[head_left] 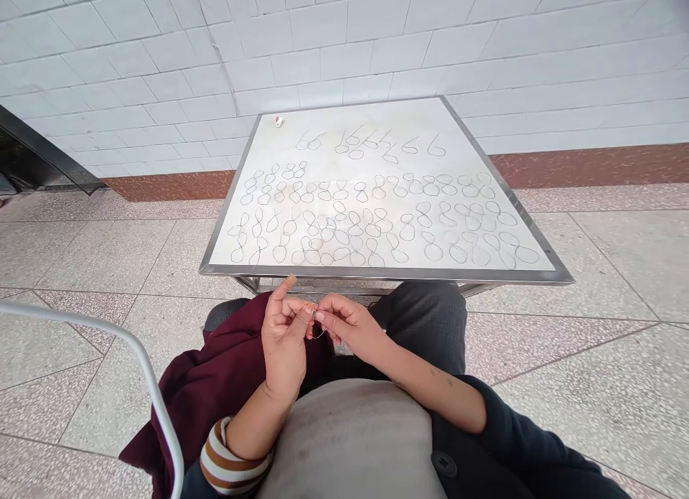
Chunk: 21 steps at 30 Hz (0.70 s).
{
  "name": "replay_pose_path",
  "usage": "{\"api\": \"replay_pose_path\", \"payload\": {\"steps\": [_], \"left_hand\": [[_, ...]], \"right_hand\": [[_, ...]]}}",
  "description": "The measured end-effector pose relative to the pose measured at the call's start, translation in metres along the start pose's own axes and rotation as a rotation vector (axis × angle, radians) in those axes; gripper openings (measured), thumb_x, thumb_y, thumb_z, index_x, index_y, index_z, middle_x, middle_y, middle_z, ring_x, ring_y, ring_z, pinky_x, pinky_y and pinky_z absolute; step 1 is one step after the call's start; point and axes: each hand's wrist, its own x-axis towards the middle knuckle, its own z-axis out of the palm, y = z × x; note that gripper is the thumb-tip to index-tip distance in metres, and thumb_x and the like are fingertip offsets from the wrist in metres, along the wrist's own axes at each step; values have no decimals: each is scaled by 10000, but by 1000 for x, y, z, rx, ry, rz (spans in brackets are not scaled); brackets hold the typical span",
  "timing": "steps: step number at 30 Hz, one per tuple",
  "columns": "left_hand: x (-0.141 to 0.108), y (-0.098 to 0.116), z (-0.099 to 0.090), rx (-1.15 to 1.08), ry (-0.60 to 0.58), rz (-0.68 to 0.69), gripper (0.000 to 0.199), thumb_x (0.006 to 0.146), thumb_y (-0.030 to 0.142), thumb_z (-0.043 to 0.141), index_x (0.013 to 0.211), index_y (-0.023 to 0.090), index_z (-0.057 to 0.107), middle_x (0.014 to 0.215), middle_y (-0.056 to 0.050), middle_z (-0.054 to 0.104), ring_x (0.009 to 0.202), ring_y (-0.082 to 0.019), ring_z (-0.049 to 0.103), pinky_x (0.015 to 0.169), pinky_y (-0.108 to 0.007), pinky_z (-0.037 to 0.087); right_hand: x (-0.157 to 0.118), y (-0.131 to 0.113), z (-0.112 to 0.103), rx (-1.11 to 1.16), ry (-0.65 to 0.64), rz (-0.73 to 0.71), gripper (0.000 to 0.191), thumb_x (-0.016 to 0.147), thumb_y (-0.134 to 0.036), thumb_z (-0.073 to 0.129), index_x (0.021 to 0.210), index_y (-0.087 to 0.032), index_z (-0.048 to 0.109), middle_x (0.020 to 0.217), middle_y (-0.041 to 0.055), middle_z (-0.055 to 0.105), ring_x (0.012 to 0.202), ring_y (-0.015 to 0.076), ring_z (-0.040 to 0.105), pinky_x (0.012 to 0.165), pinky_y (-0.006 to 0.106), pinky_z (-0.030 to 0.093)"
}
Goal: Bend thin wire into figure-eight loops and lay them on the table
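Wall, white glazed tile with a brown band along its foot (592, 165). Floor, speckled grey and pink terrazzo slabs (603, 269). Table, rectangular, white top in a stainless steel frame (377, 273), standing ahead of the person. Lap cover, maroon cloth (226, 384), across the person's left thigh; beside it, dark grey trousers (425, 319). Curved white tubular rail (123, 348), low at the left, apart from the hands. Finished work: many dark thread loops (355, 226), figure-eight and teardrop shaped, in dense rows from the table's near edge to mid-top, with a sparser row of larger loops towards the far edge. Remaining work: cannot be told. Small white-and-red object (279, 121), at the table's far left corner. Left hand (285, 334), striped cuff at the wrist, index finger raised with a tan fingertip covering (291, 279), thumb and middle finger closed on fine thread (319, 334). Right hand (349, 323), thumb and index finger pinched on the same thread, held above the lap, off the table.
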Motion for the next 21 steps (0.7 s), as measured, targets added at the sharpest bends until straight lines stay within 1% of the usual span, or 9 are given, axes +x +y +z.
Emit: {"api": "replay_pose_path", "payload": {"steps": [4,6,11,17,21], "left_hand": [[-1,-2,-2,70,-15,44,444,858,205,676,1283,240,556,702,56,593,536,-67,460,528,-185,420],[-1,-3,-3,91,-12,51,440,864,205,667,1287,241,552,710,53,593,533,-67,462,519,-184,421],[-1,-4,-2,100,-8,22,436,866,221,663,1287,242,552,716,51,582,525,-69,469,499,-185,423],[-2,-6,-3,77,19,16,471,861,206,662,1315,227,536,705,60,575,517,-61,477,540,-196,454],[0,-6,-3,49,52,11,471,846,208,676,1298,210,545,710,57,595,514,-61,494,544,-199,465]], "right_hand": [[0,4,2,84,12,33,287,911,-452,584,791,-198,524,643,-48,533,507,88,438,521,228,372],[0,6,4,112,41,32,289,905,-462,586,799,-203,517,642,-54,514,496,87,440,503,225,359],[-1,9,10,-2,148,-16,280,920,-467,553,818,-209,517,617,-64,486,472,87,433,492,229,355],[3,12,12,22,120,12,289,911,-480,554,823,-208,513,645,-48,546,476,89,448,488,232,361],[5,15,13,-8,122,9,279,932,-469,526,834,-208,510,638,-49,558,478,88,461,503,235,378]]}}
